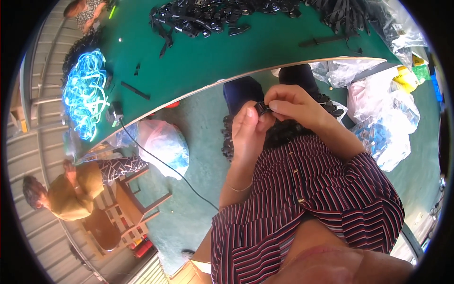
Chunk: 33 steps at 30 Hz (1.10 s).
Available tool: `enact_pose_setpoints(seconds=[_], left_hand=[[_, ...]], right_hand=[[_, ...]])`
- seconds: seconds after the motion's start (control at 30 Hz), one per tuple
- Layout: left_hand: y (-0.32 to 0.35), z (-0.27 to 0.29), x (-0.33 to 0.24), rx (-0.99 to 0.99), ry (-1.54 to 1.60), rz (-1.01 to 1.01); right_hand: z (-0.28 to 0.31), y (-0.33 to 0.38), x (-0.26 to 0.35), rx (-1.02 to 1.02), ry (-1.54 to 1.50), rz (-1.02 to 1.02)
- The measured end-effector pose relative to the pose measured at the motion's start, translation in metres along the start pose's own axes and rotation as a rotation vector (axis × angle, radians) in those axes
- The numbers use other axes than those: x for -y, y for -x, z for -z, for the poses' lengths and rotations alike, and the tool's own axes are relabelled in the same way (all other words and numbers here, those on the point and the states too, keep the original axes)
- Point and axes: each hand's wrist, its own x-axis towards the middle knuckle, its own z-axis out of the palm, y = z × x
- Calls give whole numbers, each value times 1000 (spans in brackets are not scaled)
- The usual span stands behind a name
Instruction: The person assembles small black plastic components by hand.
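Above my lap, both hands meet at a small black buckle (261, 108). My left hand (247, 128) grips it from the left, with the thumb up along its side. From the right, my right hand (297, 108) pinches its other end between thumb and fingers. Part of the buckle is hidden by the fingertips, so its exact shape is hard to make out. A heap of similar black pieces (283, 133) lies in my lap beneath the hands and spreads out on both sides.
The green table (189, 66) curves ahead, bearing black buckled straps (213, 19), a bright blue-white bundle (86, 94) and a black strip (135, 90). Plastic bags (163, 146) stand left and right. A cable (165, 163) crosses on the left. A person (71, 196) sits far left.
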Motion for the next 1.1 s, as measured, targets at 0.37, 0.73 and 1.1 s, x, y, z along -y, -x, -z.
enact_pose_setpoints(seconds=[0.37,0.73,1.1], left_hand=[[-2,-1,3,30,-18,17],[3,4,-4,-168,-367,-42],[14,20,-18,-92,-466,-61]], right_hand=[[0,4,4,1,-50,26],[7,-2,-7,-124,561,442],[4,-6,-23,267,-204,269]])
